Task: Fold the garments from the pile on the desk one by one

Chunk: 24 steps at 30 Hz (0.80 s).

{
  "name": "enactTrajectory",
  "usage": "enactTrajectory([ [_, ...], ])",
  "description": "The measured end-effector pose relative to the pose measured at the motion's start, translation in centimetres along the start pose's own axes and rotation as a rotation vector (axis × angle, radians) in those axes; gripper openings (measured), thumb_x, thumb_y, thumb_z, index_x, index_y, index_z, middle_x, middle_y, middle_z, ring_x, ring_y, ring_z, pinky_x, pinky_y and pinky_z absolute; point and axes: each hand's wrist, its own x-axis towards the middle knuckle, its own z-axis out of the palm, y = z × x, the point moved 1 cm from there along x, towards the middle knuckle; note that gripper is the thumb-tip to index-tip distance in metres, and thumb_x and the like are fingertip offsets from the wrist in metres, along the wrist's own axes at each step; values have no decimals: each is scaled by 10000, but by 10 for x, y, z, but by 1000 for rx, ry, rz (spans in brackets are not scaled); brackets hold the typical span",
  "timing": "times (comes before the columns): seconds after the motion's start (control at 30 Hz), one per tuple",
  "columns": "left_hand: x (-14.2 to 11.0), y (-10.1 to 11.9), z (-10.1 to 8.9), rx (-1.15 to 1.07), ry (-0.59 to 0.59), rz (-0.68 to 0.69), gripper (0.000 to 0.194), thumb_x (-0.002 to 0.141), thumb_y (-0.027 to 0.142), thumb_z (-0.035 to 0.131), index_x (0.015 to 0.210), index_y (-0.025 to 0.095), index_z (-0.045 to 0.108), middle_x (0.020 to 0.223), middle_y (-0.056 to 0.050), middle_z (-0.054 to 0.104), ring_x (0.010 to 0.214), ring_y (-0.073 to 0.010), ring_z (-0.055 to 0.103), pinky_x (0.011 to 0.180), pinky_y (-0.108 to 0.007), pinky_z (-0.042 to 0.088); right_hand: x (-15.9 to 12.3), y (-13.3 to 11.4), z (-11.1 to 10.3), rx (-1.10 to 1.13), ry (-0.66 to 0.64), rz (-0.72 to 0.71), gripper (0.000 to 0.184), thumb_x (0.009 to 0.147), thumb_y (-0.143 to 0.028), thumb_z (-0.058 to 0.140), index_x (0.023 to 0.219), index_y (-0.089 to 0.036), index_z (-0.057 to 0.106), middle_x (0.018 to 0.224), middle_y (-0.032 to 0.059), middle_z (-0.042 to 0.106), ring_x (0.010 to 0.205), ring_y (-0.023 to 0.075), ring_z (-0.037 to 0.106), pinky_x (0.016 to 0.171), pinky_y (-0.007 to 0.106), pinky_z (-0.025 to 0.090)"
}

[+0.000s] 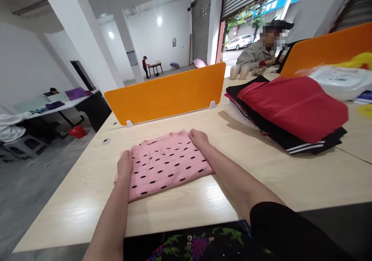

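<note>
A pink knitted top (167, 164) with rows of black dashes lies folded in a rough rectangle on the pale wooden table (180, 210). Its neckline edge faces away from me. My left hand (124, 163) is closed at the garment's left edge, near the far corner. At the far right corner my right hand (199, 138) has its fingers closed on the cloth. Both thumbs and fingertips are partly hidden or small in the view.
An orange divider (165, 94) stands along the table's far edge. A pile of folded clothes, red cloth (296, 106) uppermost, lies to the right. Beyond are a clear plastic box (340, 79), cups (240, 72) and a seated person (257, 54).
</note>
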Motion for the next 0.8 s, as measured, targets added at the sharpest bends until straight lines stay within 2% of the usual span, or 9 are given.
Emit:
enactTrajectory([
  [0.1,2,-8,11,47,-12,-33,307,935,425,319,858,218,532,788,-102,658,778,-281,623,675,-352,420,2,8,4,-9,-5,10,201,919,-325,450,887,-206,608,850,76,677,762,196,569,613,269,296],
  [0.3,4,-14,5,92,47,-87,400,976,405,146,1040,207,488,948,-122,673,852,-250,630,686,-333,422,6,13,-1,96,107,92,275,954,-359,375,932,-187,588,824,71,658,754,191,550,613,258,301],
  [0.47,9,-6,12,167,-51,-94,354,952,379,273,1023,166,548,1039,-190,655,907,-313,638,733,-409,438,6,8,1,10,28,91,232,928,-323,436,968,-173,608,853,81,670,749,187,551,607,262,291],
  [0.53,11,-3,13,190,-69,-93,366,951,355,266,1047,151,555,1095,-212,635,948,-325,632,763,-433,440,6,7,1,-12,27,82,228,928,-318,444,986,-170,608,899,89,679,780,188,561,621,263,299],
  [0.8,12,-5,9,235,-86,-98,431,945,436,235,1050,171,560,1105,-180,646,982,-330,620,779,-428,447,6,5,-2,-12,2,90,219,929,-307,441,1022,-185,598,952,95,686,853,201,592,652,271,325],
])
